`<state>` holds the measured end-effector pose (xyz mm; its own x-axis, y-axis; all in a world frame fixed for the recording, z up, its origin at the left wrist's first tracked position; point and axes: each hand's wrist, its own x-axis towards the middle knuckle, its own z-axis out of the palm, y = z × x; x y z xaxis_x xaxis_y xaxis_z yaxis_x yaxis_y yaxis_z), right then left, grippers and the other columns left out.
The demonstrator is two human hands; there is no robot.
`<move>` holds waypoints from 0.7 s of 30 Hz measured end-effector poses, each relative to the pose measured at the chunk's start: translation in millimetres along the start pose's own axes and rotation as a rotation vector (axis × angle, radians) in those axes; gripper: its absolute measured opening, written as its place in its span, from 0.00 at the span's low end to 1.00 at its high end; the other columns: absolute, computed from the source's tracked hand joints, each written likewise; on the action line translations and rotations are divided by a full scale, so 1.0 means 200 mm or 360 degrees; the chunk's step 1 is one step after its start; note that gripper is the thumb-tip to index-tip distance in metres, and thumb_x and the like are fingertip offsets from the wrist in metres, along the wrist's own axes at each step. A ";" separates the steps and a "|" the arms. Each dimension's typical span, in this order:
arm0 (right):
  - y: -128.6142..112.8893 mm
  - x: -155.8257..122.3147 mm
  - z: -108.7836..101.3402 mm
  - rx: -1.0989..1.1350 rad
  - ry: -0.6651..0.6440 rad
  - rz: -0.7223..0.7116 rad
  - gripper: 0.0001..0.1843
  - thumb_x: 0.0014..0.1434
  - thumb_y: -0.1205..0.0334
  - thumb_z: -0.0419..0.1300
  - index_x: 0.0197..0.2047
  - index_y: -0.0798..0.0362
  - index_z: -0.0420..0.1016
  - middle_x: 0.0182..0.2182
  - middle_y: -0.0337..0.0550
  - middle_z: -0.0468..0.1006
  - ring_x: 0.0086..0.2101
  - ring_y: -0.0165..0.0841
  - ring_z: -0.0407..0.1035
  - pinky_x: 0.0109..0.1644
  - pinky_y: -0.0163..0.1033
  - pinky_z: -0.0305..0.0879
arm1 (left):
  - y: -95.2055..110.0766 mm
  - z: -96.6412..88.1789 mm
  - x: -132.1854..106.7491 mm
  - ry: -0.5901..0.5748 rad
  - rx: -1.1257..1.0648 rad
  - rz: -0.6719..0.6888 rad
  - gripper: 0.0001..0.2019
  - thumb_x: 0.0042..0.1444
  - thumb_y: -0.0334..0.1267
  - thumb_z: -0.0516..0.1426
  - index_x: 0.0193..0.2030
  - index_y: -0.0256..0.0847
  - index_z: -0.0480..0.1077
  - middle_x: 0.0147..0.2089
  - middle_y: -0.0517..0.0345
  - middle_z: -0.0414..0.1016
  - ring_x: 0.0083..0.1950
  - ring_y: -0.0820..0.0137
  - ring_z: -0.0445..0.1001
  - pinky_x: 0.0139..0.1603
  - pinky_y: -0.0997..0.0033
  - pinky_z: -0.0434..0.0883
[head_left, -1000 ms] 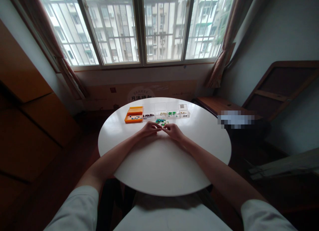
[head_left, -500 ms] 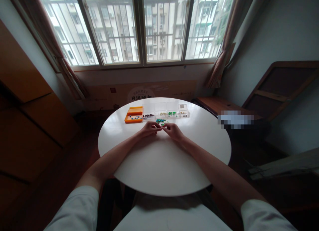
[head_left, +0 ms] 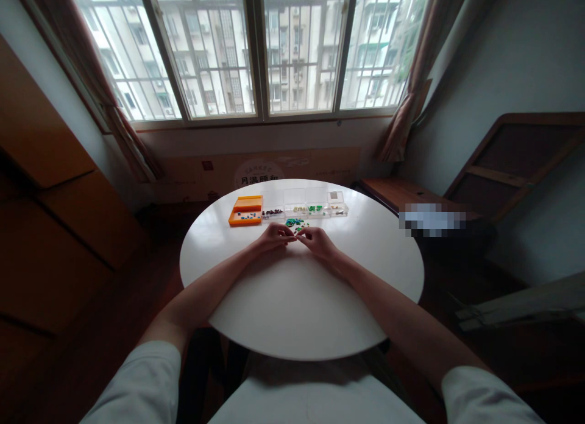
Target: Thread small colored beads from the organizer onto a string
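Both my hands rest on the round white table, fingertips pinched and nearly touching each other. My left hand and my right hand are each closed on something too small to make out. Just beyond the fingertips lies a small heap of green and blue beads. Behind it stands a clear compartment box with beads of different colours, and to its left an orange tray holding a few small dark and blue pieces.
A barred window runs along the far wall, with curtains at both sides. A wooden cabinet stands on the left. A wooden bench and a leaning wooden frame are on the right.
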<state>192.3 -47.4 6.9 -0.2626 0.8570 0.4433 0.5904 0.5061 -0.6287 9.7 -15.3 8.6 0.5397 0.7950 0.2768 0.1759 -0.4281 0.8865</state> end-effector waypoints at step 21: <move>0.00 0.00 0.00 0.0008 0.0023 -0.0023 0.12 0.53 0.59 0.57 0.32 0.58 0.78 0.16 0.35 0.62 0.20 0.25 0.52 0.25 0.32 0.49 | -0.03 0.00 0.01 0.0046 0.0034 -0.0006 0.19 0.42 0.48 0.63 0.29 0.30 0.74 0.23 0.56 0.71 0.21 0.78 0.66 0.20 0.81 0.64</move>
<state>192.3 -47.1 7.7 -0.2599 0.8483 0.4613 0.5830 0.5187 -0.6254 10.4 -11.7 4.1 0.5148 0.8088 0.2843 0.1956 -0.4336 0.8796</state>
